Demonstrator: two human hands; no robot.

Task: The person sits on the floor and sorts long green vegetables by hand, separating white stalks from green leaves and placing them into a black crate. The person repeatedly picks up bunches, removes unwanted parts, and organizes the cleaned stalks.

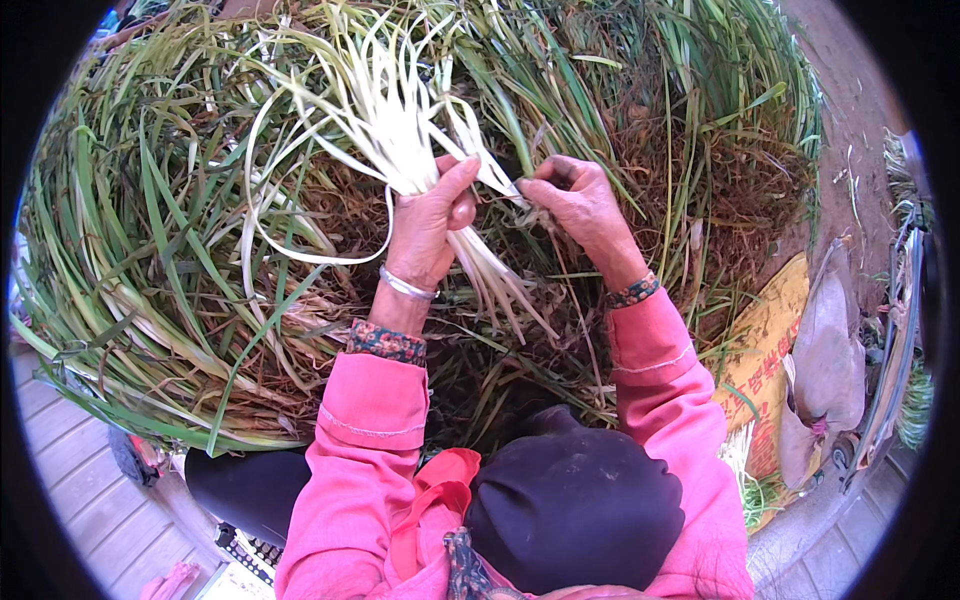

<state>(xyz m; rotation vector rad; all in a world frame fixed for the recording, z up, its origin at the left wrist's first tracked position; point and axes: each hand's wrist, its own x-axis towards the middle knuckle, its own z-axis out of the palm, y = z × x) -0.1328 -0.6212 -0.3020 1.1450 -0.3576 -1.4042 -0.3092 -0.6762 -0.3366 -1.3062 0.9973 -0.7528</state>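
Observation:
My left hand (pixel 431 210) is closed round a bunch of pale leafy stalks (pixel 397 142), like garlic chives, their leaves fanned upward and thin white stem ends pointing down to the right. Just to the right, my right hand (pixel 574 195) pinches at the lower end of a separate pale stalk (pixel 491 169), with the fingertips together. Some dry, stringy husk hangs beneath those fingertips. Both hands are over a large heap of long green leaves (pixel 172 255) with brown roots and withered blades. The exact grip of the right fingers is partly hidden.
The heap surrounds the hands on both sides. At right lie a yellow sack (pixel 757 360) with red writing and a greyish cloth (pixel 829 345), with pale stems (pixel 739 454) near them. A dark-clad knee (pixel 577 502) rises below the hands. Paving (pixel 67 420) shows at lower left.

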